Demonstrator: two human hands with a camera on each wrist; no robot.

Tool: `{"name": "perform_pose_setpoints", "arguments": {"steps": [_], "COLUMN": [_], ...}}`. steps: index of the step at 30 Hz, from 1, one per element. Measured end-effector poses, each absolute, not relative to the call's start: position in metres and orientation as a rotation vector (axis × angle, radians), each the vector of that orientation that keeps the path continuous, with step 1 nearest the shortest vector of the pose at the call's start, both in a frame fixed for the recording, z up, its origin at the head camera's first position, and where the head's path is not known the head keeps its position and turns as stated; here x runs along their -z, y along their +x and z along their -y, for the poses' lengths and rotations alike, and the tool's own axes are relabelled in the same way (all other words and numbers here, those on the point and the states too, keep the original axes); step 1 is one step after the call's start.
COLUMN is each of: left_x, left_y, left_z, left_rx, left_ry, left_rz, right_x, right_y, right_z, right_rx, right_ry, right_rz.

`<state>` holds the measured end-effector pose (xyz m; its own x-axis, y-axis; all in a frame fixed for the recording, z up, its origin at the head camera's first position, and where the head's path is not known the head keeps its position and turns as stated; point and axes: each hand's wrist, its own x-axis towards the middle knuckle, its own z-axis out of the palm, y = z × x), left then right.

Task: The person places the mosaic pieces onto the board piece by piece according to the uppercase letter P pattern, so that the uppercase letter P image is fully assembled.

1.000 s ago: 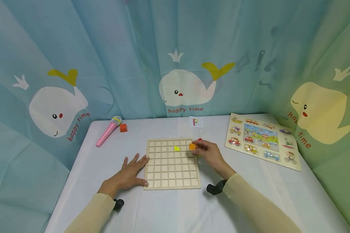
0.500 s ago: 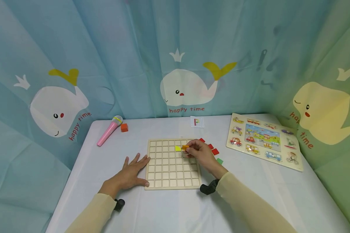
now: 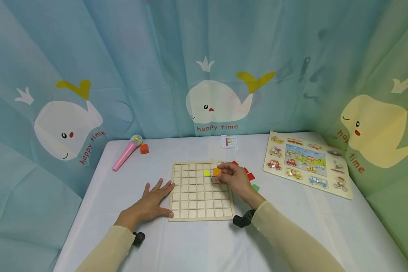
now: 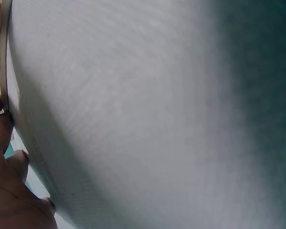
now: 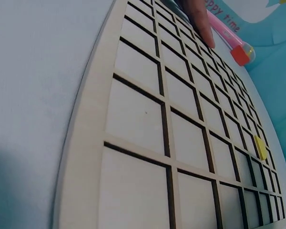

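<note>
A wooden grid board point(image 3: 197, 206) lies flat on the white table. One yellow tile point(image 3: 207, 173) sits in a cell of its second row from the back; the right wrist view shows the same yellow tile point(image 5: 260, 147) too. My right hand point(image 3: 238, 182) is over the board's back right part, pinching an orange square tile point(image 3: 217, 172) between thumb and fingers, just right of the yellow one. With fingers spread, my left hand point(image 3: 149, 205) rests at the board's left edge, its fingertips and thumb touching the frame. In the left wrist view, that hand point(image 4: 14, 205) shows only partly.
Red tiles point(image 3: 251, 176) and a green tile point(image 3: 255, 187) lie right of the board. Behind it is a printed grid card point(image 3: 229, 142). A vehicle puzzle point(image 3: 306, 183) lies far right; a pink microphone point(image 3: 125, 155) and a red-orange cube point(image 3: 144, 149) are at back left.
My right hand has moved left with the orange tile, close to the yellow one, turning it edge-on and then flat side forward again. More red and green tiles show. My left hand stays put.
</note>
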<state>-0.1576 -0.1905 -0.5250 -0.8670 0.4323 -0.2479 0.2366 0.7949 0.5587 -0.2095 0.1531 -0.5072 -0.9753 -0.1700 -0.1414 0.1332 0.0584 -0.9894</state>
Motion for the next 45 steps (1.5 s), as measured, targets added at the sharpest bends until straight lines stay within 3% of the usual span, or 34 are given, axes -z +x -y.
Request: {"name": "perform_pose_setpoints", "arguments": {"steps": [45], "left_x": [0.5238], "left_y": [-0.1572], "left_z": [0.1888], "left_rx": [-0.751], "left_ry": [0.491], "left_rz": [-2.622], "right_x": [0.5128], "right_y": [-0.2118], "right_z": [-0.1455], "right_rx": [2.131], "right_ry": [0.043], "right_rz": [-1.844]}}
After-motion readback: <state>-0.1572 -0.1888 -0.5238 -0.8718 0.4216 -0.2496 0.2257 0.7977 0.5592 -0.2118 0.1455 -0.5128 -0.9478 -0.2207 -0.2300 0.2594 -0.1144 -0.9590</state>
